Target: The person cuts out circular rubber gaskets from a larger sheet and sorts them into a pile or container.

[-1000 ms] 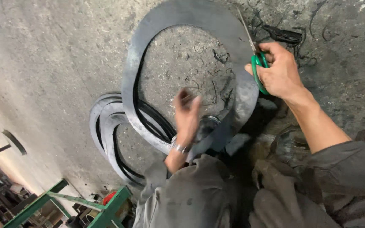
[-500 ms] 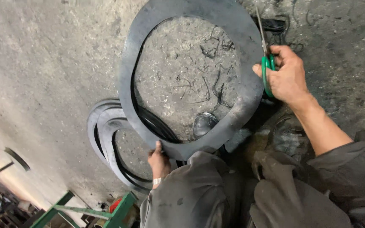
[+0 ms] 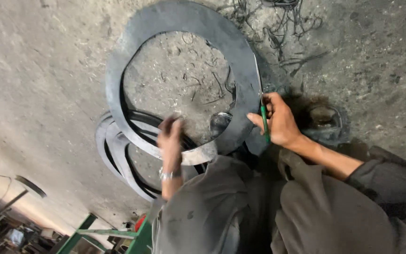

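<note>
rubber ring (image 3: 240,61), a broad flat dark hoop, is held up over the concrete floor (image 3: 38,70) in front of the seated person, its near edge low against the grey trousers (image 3: 259,211) and its far edge tilted away toward the top of the view. the left hand (image 3: 171,141) is closed over the ring's lower rim, fingers wrapped over the band where it looks pale and worn; a metal bracelet (image 3: 167,175) sits at that wrist. the hand is somewhat blurred, so the exact finger placement cannot be told. the right hand (image 3: 280,120) is curled tight around the green handles of a pair of scissors (image 3: 261,101), whose slim blades run upward along the ring's right outer edge, touching or just beside it; whether the blades stand apart or together cannot be told. through the ring's opening the floor shows thin dark curled shavings (image 3: 212,89), and more of them lie scattered beyond the ring near the top. under and to the left of the held ring lies a stack of similar dark rings (image 3: 113,150) flat on the floor. just right of the right hand a dark shoe (image 3: 325,120) rests on the floor. at the lower left a green metal frame (image 3: 85,233) is seen.
</note>
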